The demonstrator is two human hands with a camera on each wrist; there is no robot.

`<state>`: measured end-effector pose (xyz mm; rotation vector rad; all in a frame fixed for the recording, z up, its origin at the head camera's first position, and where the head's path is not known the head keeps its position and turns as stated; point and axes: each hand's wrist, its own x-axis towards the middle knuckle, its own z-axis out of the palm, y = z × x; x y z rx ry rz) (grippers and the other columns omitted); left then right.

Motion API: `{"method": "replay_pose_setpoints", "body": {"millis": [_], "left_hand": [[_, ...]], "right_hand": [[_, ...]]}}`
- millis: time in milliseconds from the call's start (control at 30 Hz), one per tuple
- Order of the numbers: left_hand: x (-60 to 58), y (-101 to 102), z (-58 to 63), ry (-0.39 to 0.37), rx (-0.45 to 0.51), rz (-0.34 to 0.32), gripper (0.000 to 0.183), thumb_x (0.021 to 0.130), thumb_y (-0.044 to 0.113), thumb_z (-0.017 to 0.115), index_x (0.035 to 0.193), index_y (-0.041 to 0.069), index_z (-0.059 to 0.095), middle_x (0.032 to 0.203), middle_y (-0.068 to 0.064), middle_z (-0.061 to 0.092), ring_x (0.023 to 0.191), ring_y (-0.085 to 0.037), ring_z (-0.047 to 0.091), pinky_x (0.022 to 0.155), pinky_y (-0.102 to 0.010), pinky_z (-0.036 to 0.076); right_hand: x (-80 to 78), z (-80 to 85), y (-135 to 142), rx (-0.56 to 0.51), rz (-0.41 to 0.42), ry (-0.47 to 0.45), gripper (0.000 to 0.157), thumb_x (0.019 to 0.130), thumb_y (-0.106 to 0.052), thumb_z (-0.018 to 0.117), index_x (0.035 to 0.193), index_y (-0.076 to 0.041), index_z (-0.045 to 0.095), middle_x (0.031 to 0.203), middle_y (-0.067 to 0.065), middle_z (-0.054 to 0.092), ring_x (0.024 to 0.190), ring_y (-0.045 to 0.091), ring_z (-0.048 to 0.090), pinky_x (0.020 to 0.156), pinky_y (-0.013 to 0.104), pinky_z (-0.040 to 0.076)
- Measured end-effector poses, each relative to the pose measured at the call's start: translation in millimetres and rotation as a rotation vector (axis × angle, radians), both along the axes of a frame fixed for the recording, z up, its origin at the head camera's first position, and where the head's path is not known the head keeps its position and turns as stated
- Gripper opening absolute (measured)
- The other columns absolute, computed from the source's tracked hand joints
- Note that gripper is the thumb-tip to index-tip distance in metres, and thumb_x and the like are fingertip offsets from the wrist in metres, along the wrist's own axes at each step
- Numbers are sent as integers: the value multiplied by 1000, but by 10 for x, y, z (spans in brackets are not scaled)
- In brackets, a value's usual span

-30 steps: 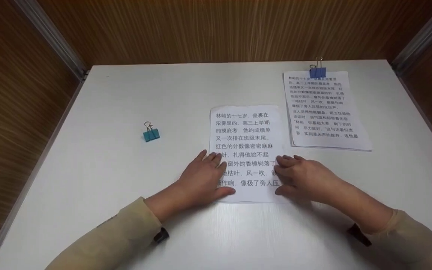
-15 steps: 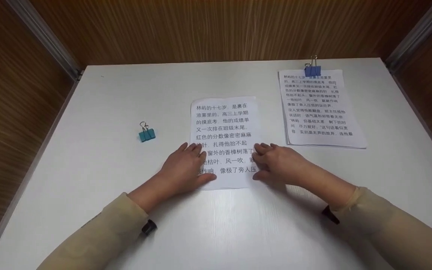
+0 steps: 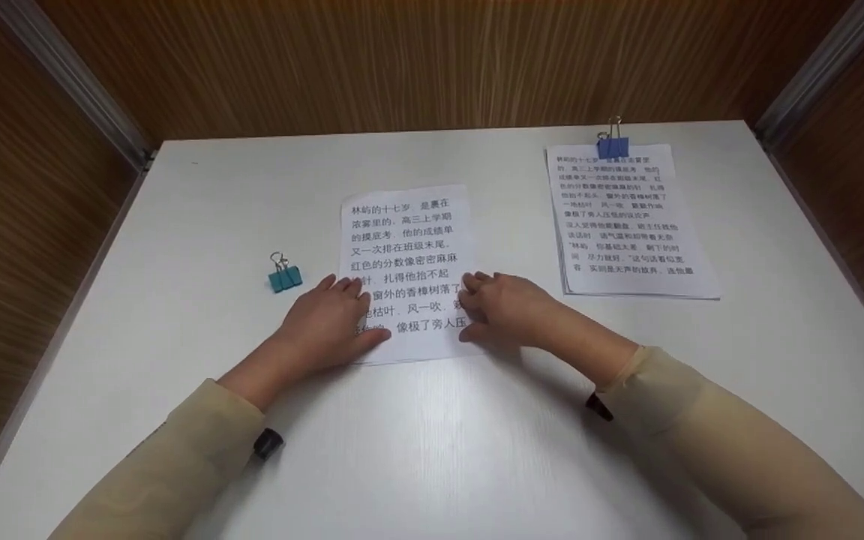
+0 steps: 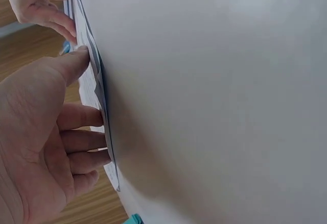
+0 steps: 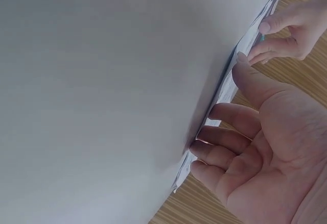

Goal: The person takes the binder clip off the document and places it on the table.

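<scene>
In the head view, a stack of printed paper lies flat near the middle of the table. My left hand rests on its left edge, thumb on the lower corner area and fingertips on the side. At the opposite edge, my right hand touches the sheets with thumb and fingertips. Neither hand curls round the paper. Both wrist views show relaxed fingers along the stack's edge, where the sheets are slightly uneven. A teal binder clip lies apart on the table, just left of my left hand.
At the back right lies another paper stack with a blue binder clip on its top edge. The white table is bounded by wood-grain panels at the back and sides.
Both hands have slid the paper stack leftward and a little away from the person, closer to the teal clip. The view has shifted slightly too; the clipped stack stays in place.
</scene>
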<state>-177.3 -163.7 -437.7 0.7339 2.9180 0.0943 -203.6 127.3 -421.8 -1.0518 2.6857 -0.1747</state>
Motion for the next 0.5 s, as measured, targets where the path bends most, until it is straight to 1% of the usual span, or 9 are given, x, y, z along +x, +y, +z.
{"method": "replay_pose_setpoints", "body": {"millis": [100, 167, 233, 267, 500], "left_hand": [[-35, -46, 5, 13, -2, 1, 69, 102, 54, 64, 133, -8, 68, 145, -29, 60, 140, -42, 54, 126, -54, 29], [-53, -87, 7, 22, 1, -1, 68, 102, 53, 64, 130, -8, 69, 144, -29, 61, 139, -42, 55, 126, -55, 30], [-63, -138, 10, 29, 7, -2, 68, 102, 53, 65, 130, -9, 68, 144, -30, 61, 139, -43, 55, 125, -56, 30], [-66, -163, 12, 32, 10, -3, 67, 102, 52, 65, 129, -9, 69, 143, -30, 61, 138, -44, 55, 125, -56, 30], [-137, -275, 12, 26, 23, -17, 65, 103, 51, 64, 129, -8, 68, 145, -31, 59, 140, -46, 53, 126, -57, 28]], "right_hand": [[-28, 2, -63, 7, 4, 12, 37, 96, -39, 80, 97, -5, 66, 140, 22, 63, 139, 44, 55, 117, 53, 44], [-46, 4, -108, 12, 2, 13, 37, 96, -39, 79, 100, -4, 67, 142, 23, 62, 139, 44, 55, 116, 53, 45], [-63, 8, -159, 13, -2, 3, 38, 97, -38, 78, 106, -3, 69, 151, 25, 57, 142, 45, 52, 119, 53, 41], [-70, 9, -185, 14, -3, 1, 38, 97, -38, 78, 106, -3, 69, 151, 24, 56, 142, 45, 52, 119, 53, 42], [-125, 19, -300, 27, -15, -8, 37, 97, -39, 77, 106, -3, 70, 152, 23, 56, 141, 43, 54, 117, 51, 44]]}}
